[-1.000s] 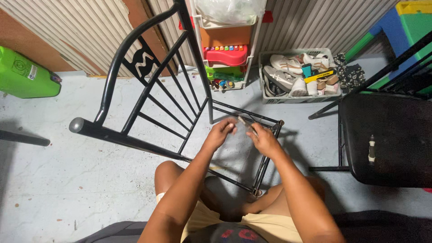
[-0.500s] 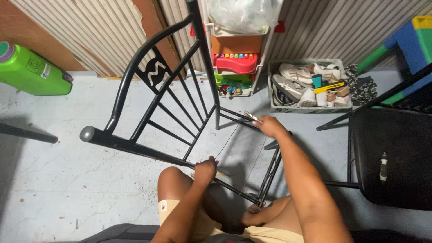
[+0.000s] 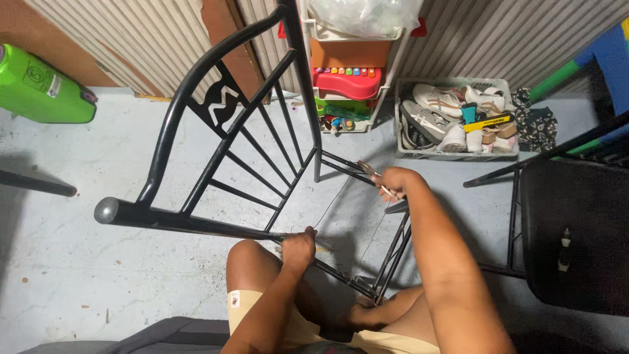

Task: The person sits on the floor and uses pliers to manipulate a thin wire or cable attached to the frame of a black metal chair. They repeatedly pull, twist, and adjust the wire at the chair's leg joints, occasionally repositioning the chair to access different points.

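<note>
Since a second ago the hands have been drawn apart: the left hand (image 3: 299, 248) is clenched on the near bar of the black chair frame (image 3: 196, 164), while a thin strand (image 3: 341, 196) is pinched by the right hand (image 3: 392, 183). The frame is tipped over, seatless.

- I am at home, in a storage room or garage kind of place.
- The floor (image 3: 78, 282) is bare grey concrete with marks on it.
- The wall (image 3: 131, 39) is made of wavy metal sheets.
- A plastic basket (image 3: 452, 155) full of shoes sits on the floor by the wall.
- A little rack (image 3: 354, 52) holds a red toy piano (image 3: 347, 82) and other toys.
- A green plastic jug (image 3: 39, 88) lies on its side in the corner.
- A black metal chair frame (image 3: 216, 137) with no seat stands in front of me.
</note>
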